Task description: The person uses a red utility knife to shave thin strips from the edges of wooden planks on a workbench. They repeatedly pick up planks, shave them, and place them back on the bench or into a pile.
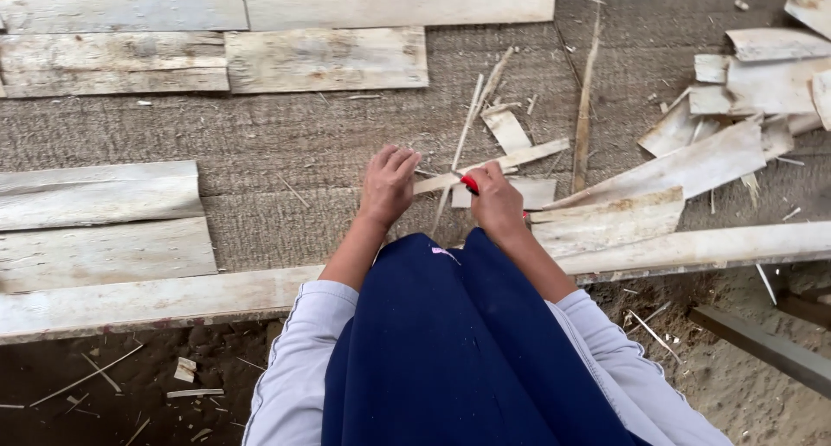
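Fingers of your left hand point(387, 185) curl down, pinning the thin veneer strip point(493, 166) on the bench point(286, 139); your right hand point(495, 202) grips a red-handled knife point(469, 183) just beside them, so a slip could nick them

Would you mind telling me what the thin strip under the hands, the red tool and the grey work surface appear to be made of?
The strip looks like thin, pale wood veneer, unfinished: matte, grainy, with splintered edges. The red tool in the right hand is mostly hidden; its smooth, bright red suggests plastic, perhaps a cutter handle. The work surface looks like rough, weathered board or coarse matting, grey with fine ribbed lines; which one is unclear.
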